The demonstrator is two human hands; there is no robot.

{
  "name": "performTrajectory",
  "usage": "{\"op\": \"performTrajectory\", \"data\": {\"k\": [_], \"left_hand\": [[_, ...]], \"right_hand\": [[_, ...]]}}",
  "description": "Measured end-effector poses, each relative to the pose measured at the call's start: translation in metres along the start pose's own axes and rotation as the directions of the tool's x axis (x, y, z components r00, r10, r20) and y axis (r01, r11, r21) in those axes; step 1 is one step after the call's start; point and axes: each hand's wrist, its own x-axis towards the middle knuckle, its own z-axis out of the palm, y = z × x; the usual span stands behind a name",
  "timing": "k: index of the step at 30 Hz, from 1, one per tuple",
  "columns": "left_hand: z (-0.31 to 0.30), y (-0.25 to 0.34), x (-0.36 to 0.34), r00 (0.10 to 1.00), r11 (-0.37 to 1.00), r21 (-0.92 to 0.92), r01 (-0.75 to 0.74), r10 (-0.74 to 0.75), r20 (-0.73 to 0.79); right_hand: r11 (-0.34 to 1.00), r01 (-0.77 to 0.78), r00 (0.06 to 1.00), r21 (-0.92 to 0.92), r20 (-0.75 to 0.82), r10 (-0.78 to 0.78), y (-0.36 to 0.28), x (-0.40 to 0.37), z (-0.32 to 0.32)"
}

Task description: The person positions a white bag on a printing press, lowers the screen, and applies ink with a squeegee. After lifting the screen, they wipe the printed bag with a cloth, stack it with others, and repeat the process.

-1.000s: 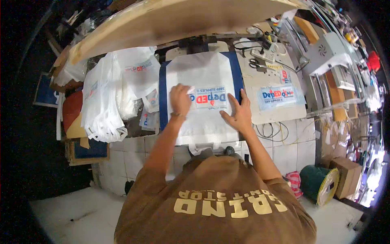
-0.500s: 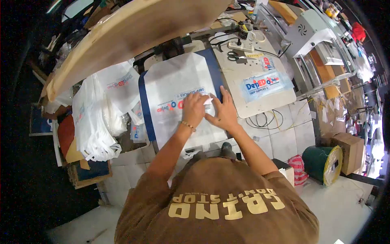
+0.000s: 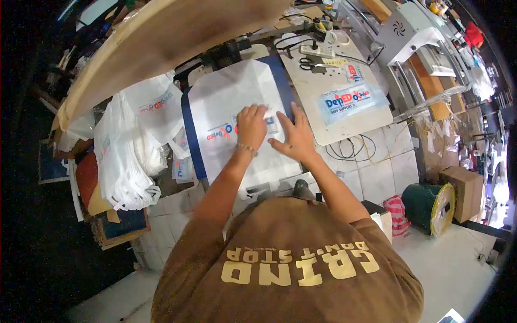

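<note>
A white bag [image 3: 226, 97] with red and blue print lies flat on a dark blue platen [image 3: 192, 137]. My left hand [image 3: 252, 128], with a bracelet at the wrist, rests on the printed part. Its fingers are bent and held together, and what is under the fingertips is hidden. My right hand [image 3: 296, 137] lies at the bag's right edge, thumb and fingers spread, fingertips near the blue border. Part of the print shows between my hands.
White bags [image 3: 126, 145] hang in a stack at left. A pale board [image 3: 301, 81] at right holds scissors [image 3: 308, 64], a power strip [image 3: 318, 51] and a printed transfer sheet [image 3: 353, 102]. A large wooden board [image 3: 177, 43] overhangs the far side. Cables [image 3: 350, 148] lie on the floor.
My left hand has moved slightly left and up, away from my right hand. The white scrap seen between my hands earlier no longer shows there. The view has shifted a little.
</note>
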Motion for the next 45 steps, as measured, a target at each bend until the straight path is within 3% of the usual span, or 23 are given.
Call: {"op": "performTrajectory", "data": {"k": [1,3,5,7,8,9,10,12,15,16,17,19,20,25,27,31,37,39,40,43,45], "left_hand": [[-0.002,-0.018,-0.009,1.0,1.0,0.005,0.0,0.0,-0.002],[-0.016,-0.077,-0.045,0.975,1.0,-0.01,-0.024,0.021,-0.219],[-0.074,-0.094,-0.055,0.991,0.988,0.093,0.12,-0.113,-0.07],[-0.056,-0.098,-0.059,0.996,0.997,0.005,0.073,-0.073,-0.047],[-0.046,-0.093,-0.062,0.999,0.996,-0.083,0.033,-0.036,-0.028],[-0.034,-0.059,-0.055,0.99,0.992,-0.115,-0.045,0.029,-0.137],[-0.029,-0.021,-0.046,1.0,0.988,-0.154,0.02,-0.022,-0.016],[-0.033,0.007,-0.039,1.0,0.98,-0.197,-0.011,0.016,0.024],[-0.049,-0.034,-0.059,0.997,0.99,-0.126,-0.057,0.062,0.037],[-0.067,-0.049,-0.059,0.986,0.993,-0.116,0.004,0.015,0.169],[-0.077,-0.051,-0.059,0.988,0.991,-0.131,0.027,-0.006,0.156],[-0.042,-0.025,-0.045,0.995,0.984,-0.157,-0.083,0.091,0.046],[-0.046,0.0,-0.034,0.988,0.991,-0.111,-0.08,0.094,0.124],[-0.051,-0.031,-0.047,0.984,0.99,-0.095,-0.104,0.117,0.134],[-0.045,-0.021,-0.039,0.987,0.985,-0.07,-0.157,0.158,0.018],[-0.045,-0.012,-0.039,0.976,0.99,-0.089,-0.105,0.12,0.184],[-0.04,-0.013,-0.03,0.973,0.99,-0.096,-0.1,0.118,0.197],[-0.03,-0.03,-0.034,0.979,0.982,-0.12,-0.147,0.162,0.12],[-0.033,-0.04,-0.025,0.977,0.998,0.046,-0.045,0.034,0.212],[-0.038,-0.034,-0.028,0.988,0.999,0.037,-0.036,0.03,0.15],[-0.033,-0.028,-0.037,0.979,0.993,0.033,-0.115,0.107,0.174]], "right_hand": [[1.0,0.004,1.0,0.004,-0.001,-0.004,0.001,0.002,0.0],[1.0,0.022,1.0,-0.018,-0.012,-0.022,0.003,0.0,0.003],[0.999,0.026,0.999,-0.019,-0.02,-0.027,0.002,-0.002,0.003],[0.999,0.012,1.0,-0.039,-0.004,-0.012,0.0,0.002,0.002],[0.999,0.016,1.0,-0.039,-0.016,-0.017,0.0,0.002,0.003],[0.999,0.018,1.0,-0.039,-0.014,-0.019,0.0,0.003,0.003],[0.999,0.016,1.0,-0.033,-0.008,-0.016,0.0,0.004,0.003],[0.999,0.009,1.0,-0.032,0.009,-0.009,0.0,0.001,0.002],[1.0,0.003,1.0,-0.009,0.005,-0.003,0.0,0.002,0.0],[1.0,0.016,1.0,-0.013,-0.001,-0.016,0.0,0.002,0.0],[1.0,0.024,1.0,-0.016,-0.005,-0.024,-0.001,0.0,0.0],[0.999,0.026,0.999,-0.019,-0.035,-0.026,0.001,0.001,0.003],[0.999,0.043,0.998,-0.021,-0.051,-0.044,0.0,0.0,0.003],[1.0,0.017,1.0,-0.015,-0.006,-0.017,0.002,0.0,0.001],[1.0,0.016,1.0,-0.025,-0.019,-0.016,0.004,-0.003,0.005],[1.0,-0.001,1.0,-0.006,0.008,0.001,0.004,-0.003,0.003],[0.999,-0.002,1.0,-0.049,0.004,0.003,0.002,-0.005,0.005],[0.999,-0.005,1.0,-0.046,0.019,0.006,0.003,-0.003,0.002],[0.999,-0.017,1.0,-0.042,0.025,0.018,0.001,-0.003,0.001],[0.999,-0.025,0.999,-0.043,0.022,0.026,-0.001,-0.004,0.003],[0.998,-0.018,1.0,-0.055,0.011,0.018,0.002,0.002,0.001]]}}
